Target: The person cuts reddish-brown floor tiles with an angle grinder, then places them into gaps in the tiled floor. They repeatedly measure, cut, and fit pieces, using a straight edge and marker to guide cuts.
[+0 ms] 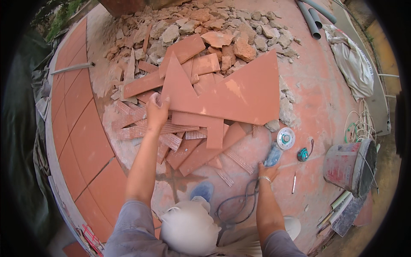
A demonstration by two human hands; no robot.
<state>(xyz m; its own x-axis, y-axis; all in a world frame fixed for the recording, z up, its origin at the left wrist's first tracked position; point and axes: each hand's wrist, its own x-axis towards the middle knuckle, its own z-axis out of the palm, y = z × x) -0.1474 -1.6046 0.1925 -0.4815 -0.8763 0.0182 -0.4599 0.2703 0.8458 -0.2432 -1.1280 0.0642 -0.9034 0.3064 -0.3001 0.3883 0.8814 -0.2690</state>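
Note:
My left hand [156,110] grips the left edge of a large notched terracotta tile [239,96], raised over a heap of cut tile pieces [188,156], some showing ribbed backs. My right hand [267,170] is closed on the blue angle grinder [272,155], whose round silver disc [286,138] faces up beside the tile pile. A dark cable loops from it over the dusty pink ground. A teal tape measure [303,154] and a slim white pencil-like stick [294,183] lie right of the grinder.
Broken rubble [171,32] spreads behind the tiles. Laid terracotta tiles [77,145] run along the left, by dark sheeting. At right are a stained bucket [346,167], coiled cord, a white sack [349,64], grey pipes [310,21] and loose long offcuts.

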